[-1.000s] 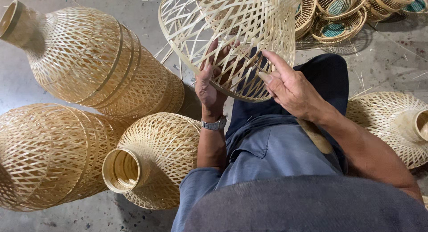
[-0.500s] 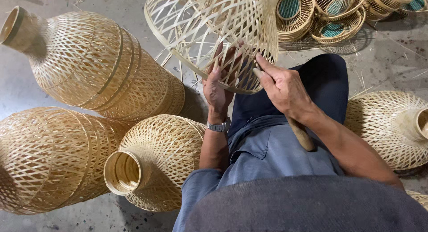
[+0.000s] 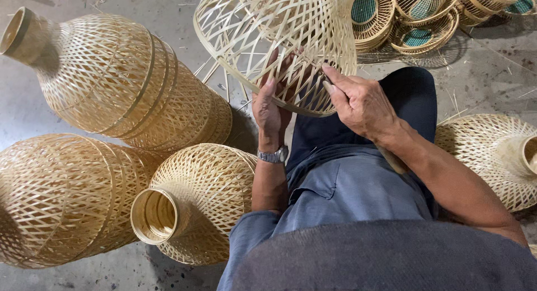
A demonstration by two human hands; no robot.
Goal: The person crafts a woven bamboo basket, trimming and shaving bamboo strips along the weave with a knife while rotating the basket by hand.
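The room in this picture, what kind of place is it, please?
Probably a bamboo-weaving workshop. The left hand and right hand hold an unfinished open-weave bamboo shade. Finished bottle-shaped woven lampshades lie on the bare concrete floor, and small round woven baskets are stacked behind.

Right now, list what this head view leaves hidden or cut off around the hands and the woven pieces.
- Open-weave bamboo shade: its top runs off the upper edge.
- Left hand: fingertips sit behind the shade's strips, so the grip is unclear.
- Right hand: palm side faces away.
- Stick under the right forearm: mostly covered by the arm.
- Right-side shade: neck cut by the right edge.
- Small baskets: cut off at the top edge.
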